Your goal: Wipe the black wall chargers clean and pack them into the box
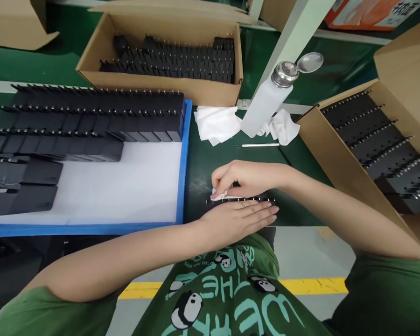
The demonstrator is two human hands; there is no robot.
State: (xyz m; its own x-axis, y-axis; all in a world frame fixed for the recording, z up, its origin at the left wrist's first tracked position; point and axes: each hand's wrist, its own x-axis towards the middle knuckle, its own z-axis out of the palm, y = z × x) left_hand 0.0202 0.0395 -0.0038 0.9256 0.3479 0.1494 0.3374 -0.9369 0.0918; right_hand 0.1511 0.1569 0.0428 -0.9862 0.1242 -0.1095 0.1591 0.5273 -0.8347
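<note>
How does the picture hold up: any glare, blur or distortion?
Head view: highlights glint on the metal cap; head view: left hand and right hand look fairly sharp, but the pinched white cloth is partly hidden; head view: outer edges appear stretched, wide-lens style.

Green workbench [199,170], seen from above — a dark surface with a pale metal strip [245,104] running along it toward the back. At left lies a blue-edged tray [184,163] with a white floor. Behind its right end stands an open cardboard box [196,89]. A second carton [336,165] sits at an angle on the right; its full footing cannot be made out. Between tray and carton: a folded white cloth [217,125], a white bottle [268,105], a crumpled cloth [285,127] just beside it, and, before these, a slender white rod [261,145]. Near the front edge — a pinned black part [257,199], largely covered.
</note>
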